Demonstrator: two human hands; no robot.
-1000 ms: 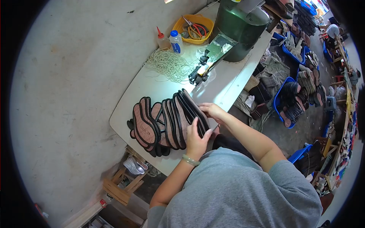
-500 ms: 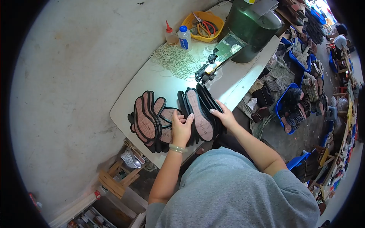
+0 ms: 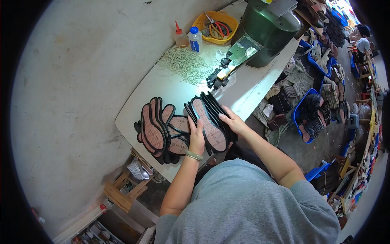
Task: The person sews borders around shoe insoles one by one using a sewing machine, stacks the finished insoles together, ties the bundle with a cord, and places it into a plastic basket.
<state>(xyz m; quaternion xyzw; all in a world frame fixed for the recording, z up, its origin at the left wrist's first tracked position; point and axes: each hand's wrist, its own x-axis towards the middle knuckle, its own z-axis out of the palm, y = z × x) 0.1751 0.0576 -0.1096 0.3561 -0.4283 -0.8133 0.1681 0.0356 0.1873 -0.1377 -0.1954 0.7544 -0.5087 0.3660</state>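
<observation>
A stack of shoe soles point(image 3: 208, 125) stands tilted on edge near the front of the table, between my two hands. The sole facing up has a pinkish-brown face and a dark stitched rim; the others show mostly as black edges. My left hand point(image 3: 197, 137) presses on the stack's left side, thumb near the pinkish face. On the right side my right hand point(image 3: 234, 122) grips the black edges, and its fingertips are partly hidden. Left of my left hand lies a loose pile of similar soles point(image 3: 153, 132), overlapping, with dark writing on several of them.
Behind the soles stands a green machine point(image 3: 260, 36) with a lit arm point(image 3: 221, 77). A heap of pale cord point(image 3: 185, 63), two bottles point(image 3: 195, 40) and a yellow basket point(image 3: 217, 34) of tools lie further back. Blue crates point(image 3: 298, 116) of shoe parts stand on the floor at right.
My left hand has gone from loosely curled fingers to lying along the stack's left side. The stack has shifted slightly left, and my right hand has moved left with it.
</observation>
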